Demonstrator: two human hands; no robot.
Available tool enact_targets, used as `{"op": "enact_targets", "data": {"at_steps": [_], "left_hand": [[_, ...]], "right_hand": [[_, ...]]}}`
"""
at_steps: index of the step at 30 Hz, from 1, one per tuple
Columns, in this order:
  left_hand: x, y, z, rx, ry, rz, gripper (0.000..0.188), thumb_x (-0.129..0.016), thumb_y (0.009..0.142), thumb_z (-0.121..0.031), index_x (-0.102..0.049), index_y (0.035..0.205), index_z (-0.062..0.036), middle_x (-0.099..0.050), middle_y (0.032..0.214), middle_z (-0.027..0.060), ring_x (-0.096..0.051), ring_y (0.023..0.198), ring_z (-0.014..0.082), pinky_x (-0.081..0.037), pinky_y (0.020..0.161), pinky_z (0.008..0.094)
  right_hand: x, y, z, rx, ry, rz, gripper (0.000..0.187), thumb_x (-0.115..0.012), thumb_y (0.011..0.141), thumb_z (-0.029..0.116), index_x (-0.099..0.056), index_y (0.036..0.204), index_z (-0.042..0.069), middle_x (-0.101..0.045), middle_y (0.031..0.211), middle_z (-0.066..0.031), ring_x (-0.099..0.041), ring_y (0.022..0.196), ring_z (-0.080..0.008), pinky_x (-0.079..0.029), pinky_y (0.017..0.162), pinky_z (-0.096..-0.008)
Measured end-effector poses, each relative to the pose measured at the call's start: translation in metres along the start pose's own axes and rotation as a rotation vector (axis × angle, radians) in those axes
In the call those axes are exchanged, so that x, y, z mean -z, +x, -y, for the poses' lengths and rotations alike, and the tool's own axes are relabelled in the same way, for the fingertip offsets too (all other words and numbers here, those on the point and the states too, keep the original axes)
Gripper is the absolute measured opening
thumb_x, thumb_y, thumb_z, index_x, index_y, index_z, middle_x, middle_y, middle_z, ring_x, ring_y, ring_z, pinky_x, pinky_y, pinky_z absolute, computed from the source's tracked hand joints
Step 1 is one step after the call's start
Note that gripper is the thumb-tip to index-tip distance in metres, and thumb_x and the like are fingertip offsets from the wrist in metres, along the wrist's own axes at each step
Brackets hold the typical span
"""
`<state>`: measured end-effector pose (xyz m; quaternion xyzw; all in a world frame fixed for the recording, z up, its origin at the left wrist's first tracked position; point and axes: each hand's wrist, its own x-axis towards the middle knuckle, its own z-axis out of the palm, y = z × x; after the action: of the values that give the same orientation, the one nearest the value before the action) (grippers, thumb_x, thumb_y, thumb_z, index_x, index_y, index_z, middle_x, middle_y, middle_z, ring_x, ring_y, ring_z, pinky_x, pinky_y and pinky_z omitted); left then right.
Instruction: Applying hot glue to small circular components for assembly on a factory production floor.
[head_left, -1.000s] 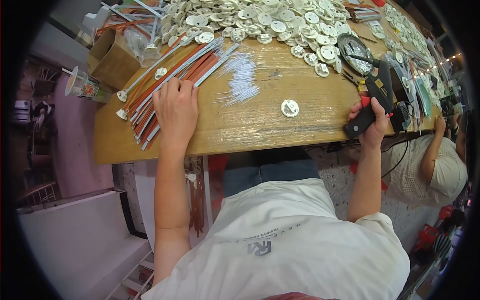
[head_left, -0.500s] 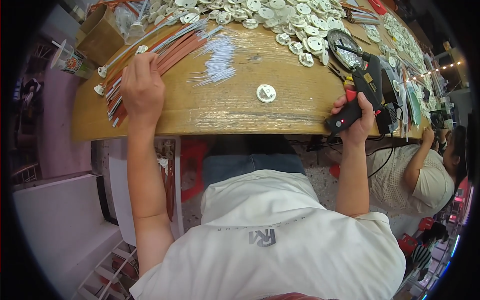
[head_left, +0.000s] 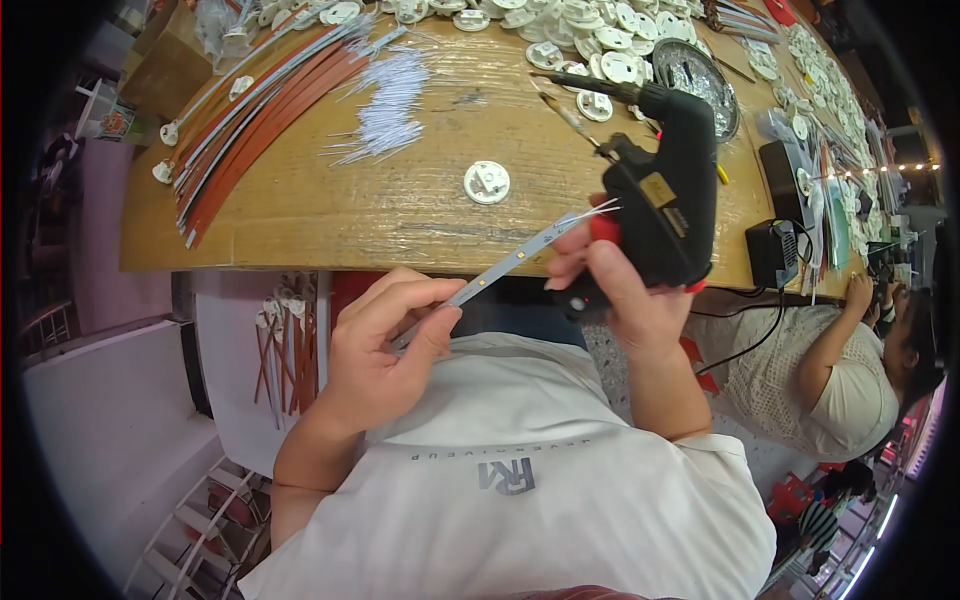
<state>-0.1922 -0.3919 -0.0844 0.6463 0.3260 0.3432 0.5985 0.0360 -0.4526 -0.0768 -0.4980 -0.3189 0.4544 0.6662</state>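
Observation:
My left hand (head_left: 385, 355) pinches a narrow grey LED strip (head_left: 500, 268) between thumb and fingers, slanting up to the right above the table's near edge. Thin white wires (head_left: 592, 212) stick out at the strip's far end, close to my right fingers; whether those fingers touch them I cannot tell. My right hand (head_left: 640, 300) is wrapped round the handle of a black soldering gun (head_left: 675, 180) with a red trigger. Its tip points left, over the table. A single round white end cap (head_left: 487, 182) lies on the wood beyond the strip.
Orange and grey strips (head_left: 270, 130) lie at left, beside a pile of thin white wires (head_left: 385, 110). Many round white caps (head_left: 590, 20) cover the back. Behind the gun sits a round metal dish (head_left: 715, 80). A black box (head_left: 772, 255) stands right. Another person (head_left: 820, 370) sits at right.
My left hand has left the strip bundle and come back toward my body, holding an LED strip. The soldering gun has moved left and nearer, toward the strip's end.

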Motion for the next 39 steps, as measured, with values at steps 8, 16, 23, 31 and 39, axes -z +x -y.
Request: {"op": "enact_targets", "data": {"at_steps": [8,16,23,31,39], "left_hand": [[0.002,-0.003,0.012,0.101,-0.022,0.045,0.024,-0.063,0.093,0.01,-0.067,0.116,0.0063,-0.062,0.096,0.0084,-0.062,0.074,0.0104,-0.052,0.063,0.0218],[0.014,0.014,-0.002,-0.155,0.381,-0.17,0.013,-0.068,0.089,0.008,-0.068,0.101,0.004,-0.066,0.091,0.0106,-0.064,0.083,0.0155,-0.049,0.066,0.0266],[0.056,0.07,-0.007,-0.385,0.863,-0.215,0.019,-0.066,0.088,0.006,-0.069,0.105,0.001,-0.065,0.091,0.0143,-0.061,0.078,0.031,-0.047,0.07,0.0355],[0.046,0.089,0.009,-0.452,1.12,-0.087,0.02,-0.072,0.086,-0.004,-0.071,0.106,-0.0008,-0.063,0.093,0.0111,-0.06,0.086,0.031,-0.045,0.076,0.0399],[0.022,0.104,0.0,-0.625,1.108,0.0,0.025,-0.069,0.081,-0.002,-0.072,0.105,-0.0041,-0.067,0.101,0.0071,-0.062,0.093,0.0253,-0.044,0.086,0.0396]], "right_hand": [[-0.004,0.008,-0.009,0.058,-0.002,-0.028,0.042,-0.065,0.094,0.0,-0.05,0.133,-0.009,-0.07,0.1,-0.022,-0.072,0.079,-0.0254,-0.06,0.069,-0.0331],[0.023,0.024,-0.005,0.095,0.119,-0.114,0.048,-0.054,0.097,0.018,-0.048,0.132,-0.013,-0.069,0.1,-0.0267,-0.071,0.078,-0.0276,-0.062,0.065,-0.0359],[0.05,0.022,-0.008,0.073,0.034,-0.059,0.048,-0.054,0.096,0.02,-0.051,0.128,-0.016,-0.069,0.092,-0.0292,-0.072,0.069,-0.0285,-0.062,0.06,-0.0354],[0.055,0.022,-0.01,0.085,0.019,-0.08,0.048,-0.056,0.095,0.019,-0.052,0.127,-0.018,-0.069,0.091,-0.0295,-0.072,0.067,-0.0285,-0.062,0.06,-0.0354],[0.053,0.025,-0.008,0.074,0.012,-0.074,0.049,-0.056,0.094,0.018,-0.052,0.127,-0.018,-0.069,0.09,-0.0292,-0.071,0.066,-0.0286,-0.061,0.061,-0.035]]}}
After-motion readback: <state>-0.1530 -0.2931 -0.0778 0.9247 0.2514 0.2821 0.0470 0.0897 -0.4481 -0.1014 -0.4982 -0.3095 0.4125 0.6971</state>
